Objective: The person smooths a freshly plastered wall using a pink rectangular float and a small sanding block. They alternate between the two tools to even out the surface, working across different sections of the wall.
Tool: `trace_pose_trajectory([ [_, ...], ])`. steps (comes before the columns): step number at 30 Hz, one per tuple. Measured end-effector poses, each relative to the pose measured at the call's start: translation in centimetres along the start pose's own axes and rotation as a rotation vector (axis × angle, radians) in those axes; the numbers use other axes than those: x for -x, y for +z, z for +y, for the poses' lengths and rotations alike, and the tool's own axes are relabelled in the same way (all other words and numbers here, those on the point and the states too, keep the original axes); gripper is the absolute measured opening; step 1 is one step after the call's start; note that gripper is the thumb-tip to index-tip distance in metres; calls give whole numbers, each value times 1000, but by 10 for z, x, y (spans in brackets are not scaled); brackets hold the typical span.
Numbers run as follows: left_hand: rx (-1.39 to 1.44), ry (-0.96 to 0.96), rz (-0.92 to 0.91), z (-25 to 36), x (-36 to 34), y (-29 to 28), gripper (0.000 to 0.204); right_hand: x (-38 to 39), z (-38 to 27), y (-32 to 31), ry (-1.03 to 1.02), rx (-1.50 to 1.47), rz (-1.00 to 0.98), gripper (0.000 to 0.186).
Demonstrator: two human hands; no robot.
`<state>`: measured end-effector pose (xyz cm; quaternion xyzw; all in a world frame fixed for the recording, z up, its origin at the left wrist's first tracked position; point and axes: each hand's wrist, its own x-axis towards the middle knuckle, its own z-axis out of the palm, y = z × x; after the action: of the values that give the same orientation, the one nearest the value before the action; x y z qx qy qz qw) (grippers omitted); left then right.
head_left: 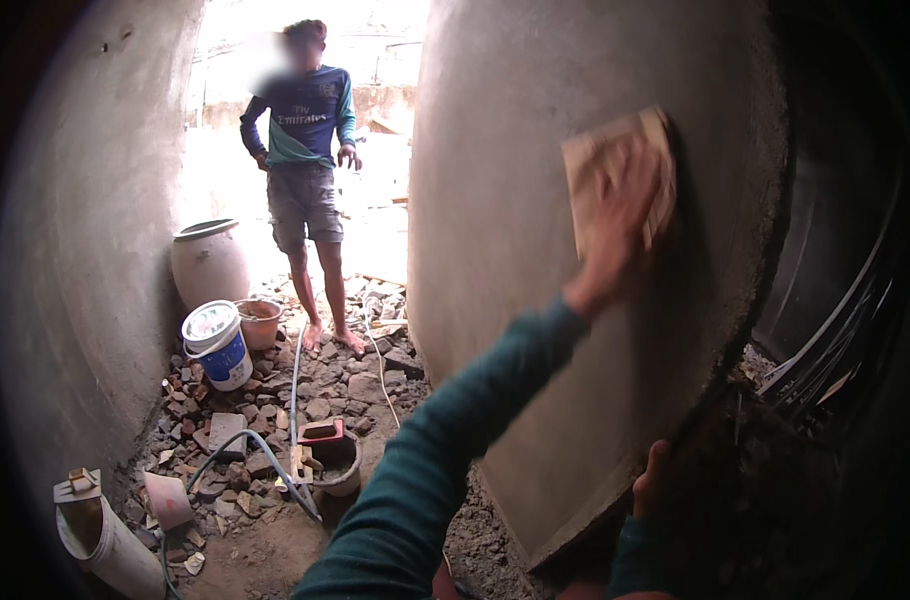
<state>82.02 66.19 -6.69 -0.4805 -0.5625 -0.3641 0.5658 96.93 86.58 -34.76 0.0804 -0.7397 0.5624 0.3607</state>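
My left hand (pixel 625 200) presses a tan, flat, squarish pad (pixel 584 170) against the grey plastered wall (pixel 505 150). Its fingers lie over the pad and are smeared by motion; whether the pad is foam or folded paper I cannot tell. The arm, in a dark green sleeve, reaches across from the lower middle. Low at the wall's right edge, in shadow, is my right hand (pixel 654 478). One raised finger or thumb shows there; the other fingers are hidden, and so is anything they may hold.
A person (pixel 305 140) stands barefoot on rubble (pixel 325 385) in the bright opening. Along the left wall are a barrel (pixel 210 265), a lidded bucket (pixel 218 350), and a brown bucket (pixel 261 325). A hose (pixel 295 400) crosses the ground near a mortar tub (pixel 343 475). Another container (pixel 125 550) stands lower left.
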Motion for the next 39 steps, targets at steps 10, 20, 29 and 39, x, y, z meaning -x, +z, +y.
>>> trace_pose_trajectory([
  [10, -290, -430, 182, -113, 21, -46, 67, -11, -49, -2, -55, 91, 131, 110],
  [20, 70, -582, 163, -100, -142, -56, 67, -229, -354, -58, -687, 241, 650, 110],
  [29, -106, -614, 195, -120, -254, -62, 71, -304, -469, -4, -596, 543, 371, 94],
  [39, -111, -721, 220, -108, -227, -69, 75, -293, -445, -21, -635, 540, 281, 90],
])
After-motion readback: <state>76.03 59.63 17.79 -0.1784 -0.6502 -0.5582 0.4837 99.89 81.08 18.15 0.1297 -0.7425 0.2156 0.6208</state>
